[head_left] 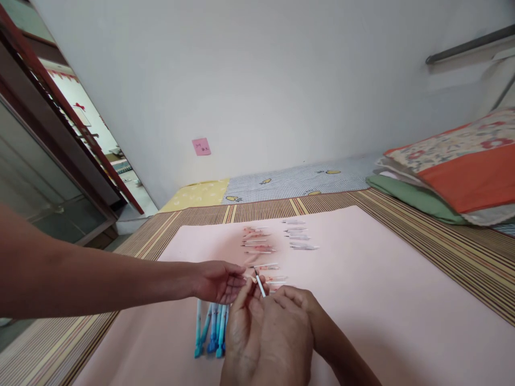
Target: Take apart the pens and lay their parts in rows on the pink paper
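Low in the centre, my left hand [243,335] is cupped, with its thumb up and fingertips curled in. What it holds, if anything, I cannot make out. Pressed beside it, my right hand [284,338] grips a slim white pen [260,283] whose dark tip points up and away. Another person's hand [217,281] reaches in from the left, palm up, its fingertips near the pen's tip. A further forearm [341,340] comes from the lower right; its hand overlaps mine, and whose it is I cannot tell. Several turquoise-blue pens [212,327] lie left of my hands.
Pink paper [386,289] covers the striped mat [438,252]. On it lie rows of pens with reddish prints [259,249] and others with greyish ones [300,236]. Folded bedding [475,171] is piled at the right. A pink note [201,146] sticks to the white wall.
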`<state>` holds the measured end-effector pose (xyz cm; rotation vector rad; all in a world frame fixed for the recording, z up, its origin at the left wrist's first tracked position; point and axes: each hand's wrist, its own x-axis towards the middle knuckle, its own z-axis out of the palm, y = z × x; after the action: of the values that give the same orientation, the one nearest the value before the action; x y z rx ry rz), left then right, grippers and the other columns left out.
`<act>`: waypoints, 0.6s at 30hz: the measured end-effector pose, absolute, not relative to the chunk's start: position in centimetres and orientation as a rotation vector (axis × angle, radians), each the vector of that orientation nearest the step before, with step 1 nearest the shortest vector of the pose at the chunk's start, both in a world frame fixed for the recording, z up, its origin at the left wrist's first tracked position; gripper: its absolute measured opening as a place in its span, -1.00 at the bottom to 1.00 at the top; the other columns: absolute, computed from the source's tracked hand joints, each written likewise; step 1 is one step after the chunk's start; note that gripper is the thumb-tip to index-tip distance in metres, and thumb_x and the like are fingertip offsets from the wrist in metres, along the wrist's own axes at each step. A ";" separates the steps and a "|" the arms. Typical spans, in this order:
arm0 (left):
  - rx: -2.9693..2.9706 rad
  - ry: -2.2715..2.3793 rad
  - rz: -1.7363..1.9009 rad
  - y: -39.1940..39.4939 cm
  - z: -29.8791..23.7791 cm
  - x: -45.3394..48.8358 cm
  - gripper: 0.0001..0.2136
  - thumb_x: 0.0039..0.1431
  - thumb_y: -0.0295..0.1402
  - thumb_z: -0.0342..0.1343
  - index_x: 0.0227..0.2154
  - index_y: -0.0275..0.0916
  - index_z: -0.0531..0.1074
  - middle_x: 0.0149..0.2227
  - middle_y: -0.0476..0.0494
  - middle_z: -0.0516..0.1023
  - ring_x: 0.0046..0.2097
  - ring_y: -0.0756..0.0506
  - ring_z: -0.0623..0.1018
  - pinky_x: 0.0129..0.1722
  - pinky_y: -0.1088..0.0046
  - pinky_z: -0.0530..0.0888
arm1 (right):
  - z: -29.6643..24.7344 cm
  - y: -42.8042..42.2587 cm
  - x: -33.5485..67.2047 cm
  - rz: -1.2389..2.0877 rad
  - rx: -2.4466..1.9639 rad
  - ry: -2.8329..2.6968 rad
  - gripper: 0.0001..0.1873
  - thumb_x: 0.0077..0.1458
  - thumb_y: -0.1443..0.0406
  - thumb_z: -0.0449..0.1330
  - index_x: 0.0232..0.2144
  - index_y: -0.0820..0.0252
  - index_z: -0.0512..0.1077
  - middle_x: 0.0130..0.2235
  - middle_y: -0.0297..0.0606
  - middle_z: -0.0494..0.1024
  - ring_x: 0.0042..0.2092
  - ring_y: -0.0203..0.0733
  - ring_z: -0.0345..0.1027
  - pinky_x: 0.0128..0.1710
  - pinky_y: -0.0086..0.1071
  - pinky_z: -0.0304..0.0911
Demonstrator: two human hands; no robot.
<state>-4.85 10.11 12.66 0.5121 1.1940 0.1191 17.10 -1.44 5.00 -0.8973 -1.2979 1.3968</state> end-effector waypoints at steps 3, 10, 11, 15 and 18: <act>0.512 1.171 0.115 10.0 12.6 -4.8 -0.79 0.10 -0.31 0.27 -0.30 -0.39 0.52 -0.38 -0.23 0.67 -0.32 -0.09 0.64 -0.34 0.48 0.52 | 4.7 -1.3 17.3 1.407 -0.918 -1.265 -0.69 0.14 0.12 0.21 -0.52 0.21 0.42 -0.47 -0.36 0.40 -0.37 -0.25 0.21 -0.36 -0.42 0.15; 0.562 1.287 0.213 9.3 13.0 -5.5 -0.77 -0.09 -0.37 0.41 -0.40 -0.30 0.49 -0.47 -0.12 0.61 -0.43 -0.05 0.61 -0.38 0.50 0.50 | 4.9 -1.6 17.7 1.485 -0.888 -1.069 -0.56 0.13 -0.05 0.19 -0.33 0.21 0.57 -0.32 -0.25 0.57 -0.21 -0.12 0.36 -0.14 -0.29 0.27; 0.552 1.255 0.210 9.2 13.0 -5.4 -0.79 -0.07 -0.41 0.39 -0.38 -0.31 0.50 -0.46 -0.13 0.62 -0.42 -0.05 0.61 -0.36 0.51 0.50 | 4.8 -1.7 17.7 1.494 -0.925 -1.001 -0.51 0.12 -0.09 0.17 -0.30 0.22 0.57 -0.33 -0.24 0.58 -0.22 -0.12 0.36 -0.15 -0.28 0.27; 0.524 1.183 0.245 9.1 13.3 -4.7 -0.83 0.07 -0.37 0.31 -0.33 -0.36 0.51 -0.48 -0.16 0.63 -0.43 -0.06 0.62 -0.40 0.51 0.53 | 4.3 -1.8 17.6 1.480 -1.017 -0.932 -0.38 0.02 -0.21 0.19 -0.34 0.24 0.59 -0.45 -0.25 0.55 -0.36 -0.14 0.34 -0.26 -0.27 0.28; 0.472 1.146 0.257 9.2 13.8 -4.3 -0.79 0.11 -0.31 0.28 -0.32 -0.40 0.52 -0.48 -0.19 0.62 -0.47 -0.04 0.62 -0.46 0.55 0.52 | 4.5 -1.9 17.5 1.482 -1.034 -0.965 -0.36 0.00 -0.23 0.19 -0.37 0.23 0.58 -0.51 -0.28 0.51 -0.42 -0.18 0.31 -0.30 -0.28 0.27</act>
<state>-4.26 9.24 13.77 0.4722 1.1459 0.2568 17.53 -1.85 4.50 -1.0339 -0.9646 1.4820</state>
